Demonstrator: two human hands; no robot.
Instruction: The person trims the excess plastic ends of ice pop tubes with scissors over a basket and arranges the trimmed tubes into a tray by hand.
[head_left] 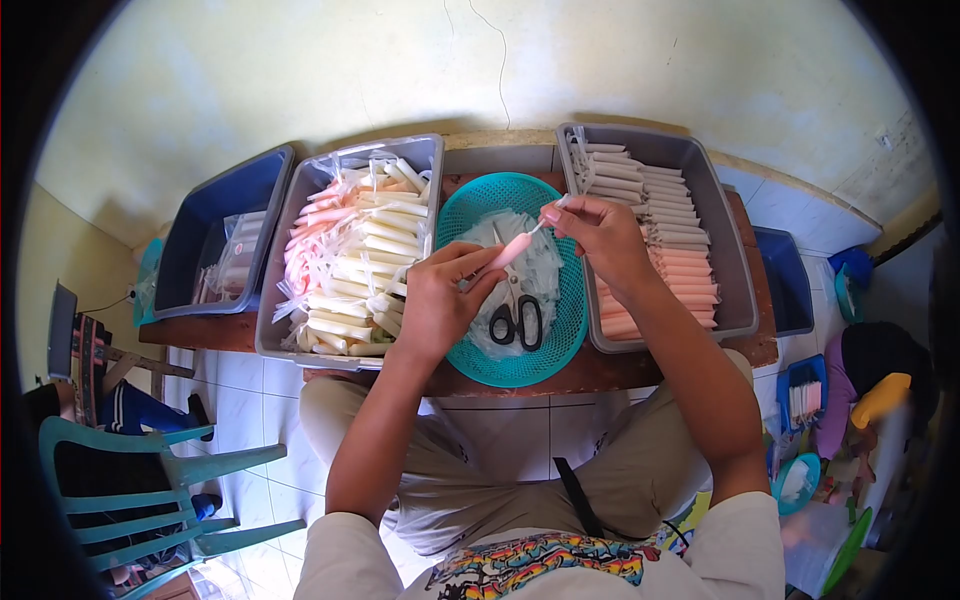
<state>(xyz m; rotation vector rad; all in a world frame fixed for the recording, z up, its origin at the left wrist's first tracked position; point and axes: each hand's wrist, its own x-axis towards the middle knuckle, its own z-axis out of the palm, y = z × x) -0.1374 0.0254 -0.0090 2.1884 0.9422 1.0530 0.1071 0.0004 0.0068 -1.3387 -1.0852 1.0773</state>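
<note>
My left hand (447, 292) is wrapped round a pink filled plastic tube (511, 251), held tilted above a teal basket (460, 345). The fingertips of my right hand (606, 236) pinch the twisted clear end of the same tube. Inside the basket lie clear plastic scraps (541, 272) and black-handled scissors (517, 318). Left of the basket, a grey bin (437, 160) holds a loose pile of cream and pink tubes (380, 240). Another grey bin (745, 270) on the right holds rows of white and pink tubes (680, 235).
A dark blue bin (190, 222) with a few packs stands at the far left of the wooden table (590, 372). A green plastic chair (120, 450) is at the lower left. On the right are a blue bin (782, 275) and a person in purple (832, 415).
</note>
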